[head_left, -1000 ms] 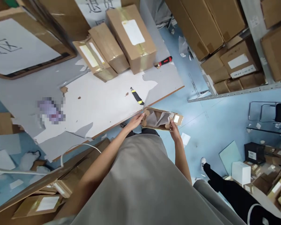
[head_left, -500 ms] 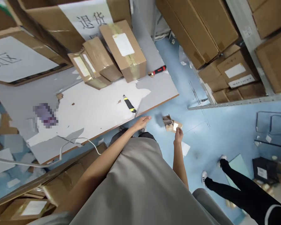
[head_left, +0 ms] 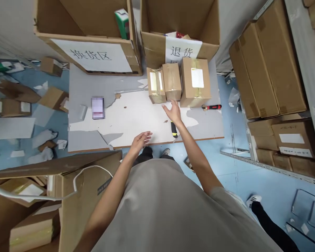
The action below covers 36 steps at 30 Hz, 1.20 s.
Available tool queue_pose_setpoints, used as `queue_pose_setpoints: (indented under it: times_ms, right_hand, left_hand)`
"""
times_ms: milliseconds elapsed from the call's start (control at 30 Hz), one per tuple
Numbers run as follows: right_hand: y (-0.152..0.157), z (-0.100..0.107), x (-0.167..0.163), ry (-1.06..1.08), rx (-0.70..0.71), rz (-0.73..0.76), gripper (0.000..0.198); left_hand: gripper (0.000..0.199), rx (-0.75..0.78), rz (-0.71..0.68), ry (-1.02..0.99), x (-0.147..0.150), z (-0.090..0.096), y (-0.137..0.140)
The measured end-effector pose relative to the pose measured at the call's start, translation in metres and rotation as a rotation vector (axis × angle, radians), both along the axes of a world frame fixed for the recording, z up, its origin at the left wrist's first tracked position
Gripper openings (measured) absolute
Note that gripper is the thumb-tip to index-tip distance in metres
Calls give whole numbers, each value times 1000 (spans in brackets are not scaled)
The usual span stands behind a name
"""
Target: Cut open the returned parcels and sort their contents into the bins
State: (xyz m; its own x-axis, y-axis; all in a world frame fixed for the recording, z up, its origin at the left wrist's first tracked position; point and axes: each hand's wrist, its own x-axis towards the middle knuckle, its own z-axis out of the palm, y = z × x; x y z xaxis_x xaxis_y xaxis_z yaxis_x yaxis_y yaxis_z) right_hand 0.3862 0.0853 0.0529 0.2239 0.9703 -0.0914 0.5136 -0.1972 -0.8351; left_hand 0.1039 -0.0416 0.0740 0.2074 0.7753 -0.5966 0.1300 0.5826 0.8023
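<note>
My right hand (head_left: 173, 111) reaches over the table with its fingers apart, close to the front of a narrow taped carton (head_left: 172, 82). Whether a fingertip touches that carton I cannot tell. To its left is a small carton (head_left: 156, 85) with a white label, and a larger labelled carton (head_left: 196, 82) is on its right. Below my right hand lies a black and yellow utility knife (head_left: 174, 129). My left hand (head_left: 140, 141) hovers at the table's front edge, fingers loosely spread, holding nothing.
Two big open boxes, a left one (head_left: 91, 56) and a right one (head_left: 154, 49), line the table's back. A red-black tool (head_left: 212, 107) and a blurred-out item (head_left: 98, 107) lie on the table (head_left: 81, 143). Shelving (head_left: 299, 70) stands right; a large carton (head_left: 86, 196), left.
My view has swung left toward the table. My right hand has moved from an opened small box over the floor to the cartons; that box now shows partly behind my arm.
</note>
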Motion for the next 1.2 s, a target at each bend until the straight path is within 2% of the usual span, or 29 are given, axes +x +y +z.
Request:
queue_pose_setpoints:
  times_ms: [100,200,300,400,500,633,700,767,833,900,1000,1100,1200]
  right_hand:
    - [67,6,-46,-140,-110,-26,82]
    - [106,6,-82,-219,-231,-175,90]
    - [121,6,-104,-292,-309,-335,83]
    - [117,7,-115,-304,-280,-415,71]
    - [87,11,-119,-297,-183,-330,66]
    - [9,17,-124,-274,-115,69,72]
    - [-34,20,-125,-219,-126,270,77]
    - [-71,20,-124,-162,-189,388,82]
    - [-98,15,-124,-115,-262,379,95]
    - [-118,6,-125,-68,-309,240,113]
    - [-136,-12,-129,67,-392,5,128]
    - [-143,-25,-136,247,-487,-54,106]
    - [-141,-28,-136,319,-467,-55,79]
  left_hand:
    - [99,0,27,-12,-30,-1,11]
    - [101,-4,94,-26,-57,-6,23]
    - [101,-11,136,-28,-84,-10,35]
    - [95,-9,138,-40,-108,-13,49]
    - [83,4,94,-67,-127,-17,64]
    - [70,40,116,14,-145,-36,87]
    - [83,75,157,117,-152,-50,97]
    - [101,83,132,198,-158,-65,102]
    - [106,48,31,201,-161,-76,101]
    - [104,6,-52,143,-162,-84,94]
    - [99,-15,-37,114,-160,-88,82]
    - [84,-21,-7,173,-159,-87,74]
    - [65,-13,7,210,-162,-82,71]
